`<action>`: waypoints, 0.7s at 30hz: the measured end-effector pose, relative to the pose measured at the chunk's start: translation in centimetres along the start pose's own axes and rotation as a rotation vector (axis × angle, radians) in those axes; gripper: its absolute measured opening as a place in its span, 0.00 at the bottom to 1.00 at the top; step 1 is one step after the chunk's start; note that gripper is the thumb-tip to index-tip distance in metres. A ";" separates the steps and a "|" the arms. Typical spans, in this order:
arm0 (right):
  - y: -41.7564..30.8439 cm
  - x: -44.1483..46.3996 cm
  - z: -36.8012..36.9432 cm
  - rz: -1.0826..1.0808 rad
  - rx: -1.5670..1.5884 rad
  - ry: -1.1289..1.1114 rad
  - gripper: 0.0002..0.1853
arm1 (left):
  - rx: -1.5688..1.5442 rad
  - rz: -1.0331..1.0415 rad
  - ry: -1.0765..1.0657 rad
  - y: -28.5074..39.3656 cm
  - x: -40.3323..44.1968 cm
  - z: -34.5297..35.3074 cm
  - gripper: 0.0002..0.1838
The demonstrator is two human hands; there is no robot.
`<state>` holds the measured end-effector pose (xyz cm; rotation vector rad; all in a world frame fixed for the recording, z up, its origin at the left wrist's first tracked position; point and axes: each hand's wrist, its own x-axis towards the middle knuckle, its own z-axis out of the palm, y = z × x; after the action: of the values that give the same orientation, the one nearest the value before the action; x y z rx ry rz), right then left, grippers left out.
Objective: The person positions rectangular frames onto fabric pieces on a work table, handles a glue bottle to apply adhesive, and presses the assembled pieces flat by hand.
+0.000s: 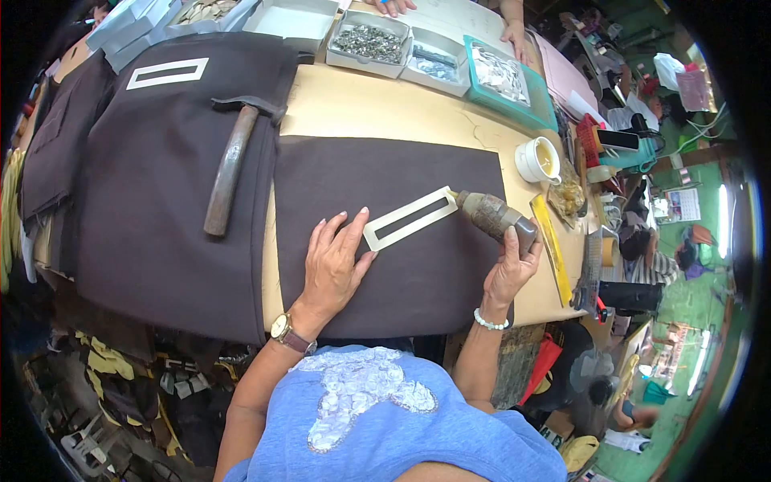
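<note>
We had a pale slotted rectangular frame [401, 232] right in the middle of the picture, lying aslant on a dark brown cloth panel [385, 169], its right end higher than its left. The left hand [331, 261] was down at the frame's lower left end, fingers slightly spread and reaching over the cloth, the thumb close to the corner. And on the other side, the right hand [511, 265] had its fingers closed around the base of a brownish squeeze bottle [498, 215], tilted so that its nozzle met the frame's upper right end.

Moving outward, we saw a wooden-handled hammer [229, 173] to the left, resting on a larger pile of dark cloth [152, 193], and a second slotted frame [167, 66] on that pile at upper left. Over on the right we had a white cup [524, 163] with something yellowish inside, and below it a yellow strip [551, 251] along the edge of the tan table [361, 104]. Up at the top, a box of small metal pieces [368, 44] stood left of a teal tray [538, 92] of pale pieces, with another person's hand [514, 34] just above the tray.
</note>
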<state>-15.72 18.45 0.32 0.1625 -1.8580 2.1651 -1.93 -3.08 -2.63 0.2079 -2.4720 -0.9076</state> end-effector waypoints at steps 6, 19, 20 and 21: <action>0.5 0.0 -0.1 0.014 0.017 0.025 0.24 | 0.002 -0.004 -0.007 -0.1 0.0 0.1 0.36; 0.7 0.0 0.1 0.001 -0.003 0.041 0.23 | 0.021 -0.015 -0.014 0.0 -0.1 0.1 0.38; 0.8 0.0 0.1 0.000 -0.004 0.042 0.23 | 0.020 -0.017 -0.015 0.0 -0.1 0.1 0.38; 0.8 0.0 0.1 -0.003 -0.005 0.043 0.23 | 0.019 -0.018 -0.016 0.0 -0.1 0.1 0.38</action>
<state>-15.97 18.29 -0.42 0.1164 -1.8384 2.1452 -1.92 -3.02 -2.75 0.2308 -2.4980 -0.8965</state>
